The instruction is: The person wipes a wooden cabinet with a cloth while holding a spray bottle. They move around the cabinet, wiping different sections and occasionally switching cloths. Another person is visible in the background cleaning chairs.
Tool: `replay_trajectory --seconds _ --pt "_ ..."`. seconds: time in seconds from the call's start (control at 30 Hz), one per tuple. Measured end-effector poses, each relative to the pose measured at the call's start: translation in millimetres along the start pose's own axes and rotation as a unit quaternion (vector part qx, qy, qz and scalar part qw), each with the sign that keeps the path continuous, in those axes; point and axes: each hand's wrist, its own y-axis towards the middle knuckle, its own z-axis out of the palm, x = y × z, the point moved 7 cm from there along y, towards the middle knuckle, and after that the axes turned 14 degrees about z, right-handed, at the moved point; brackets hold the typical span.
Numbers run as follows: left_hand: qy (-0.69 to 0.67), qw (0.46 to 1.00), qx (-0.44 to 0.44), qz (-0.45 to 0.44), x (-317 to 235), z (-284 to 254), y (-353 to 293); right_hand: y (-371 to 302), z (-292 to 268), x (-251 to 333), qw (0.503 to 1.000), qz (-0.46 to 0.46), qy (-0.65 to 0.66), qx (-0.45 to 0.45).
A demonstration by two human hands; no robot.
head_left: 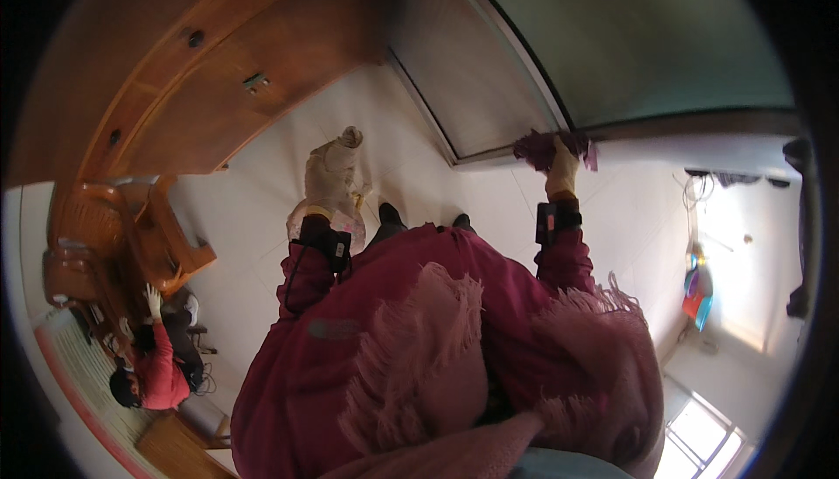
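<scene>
Right hand (562, 175) clutches the purple cloth (532, 149): probably light, soft, best bunched mid-fold; left hand's (329, 183) grip, can't tell!

The top edge crops the greenish panel (638, 42).

At two o'clock, a cream glove covers the right hand (562, 171) on a dark purple cloth (531, 149), while toward ten o'clock a bundle (332, 169) shows dull greyish beige. The jacket (472, 260) at six o'clock is deep magenta-red under a pale pink scarf (419, 348). Orange-brown colours the wooden cabinet (297, 77) between ten and eleven and the chairs (179, 243) at nine, grey-green the glass pane (647, 33) between one and two, and thin lines grid the whitish floor (489, 204).
</scene>
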Motion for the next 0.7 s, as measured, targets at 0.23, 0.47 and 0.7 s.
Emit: replay_trajectory --seconds 0.23,0.47,0.7 --pt "0.134 0.983 -0.036 0.117 38.5 -41.2 12.8 35.5 32.6 -14.8 0.987 0.128 0.023 0.094" --pt "0.063 0.99 -0.081 0.099 1.3 -53.0 -2.0 50.5 87.7 5.4 0.983 0.136 -0.006 0.124" --pt "0.22 0.958 -0.148 0.113 7.6 -78.8 -16.9 74.6 168.4 22.4 0.973 0.145 0.001 0.182"
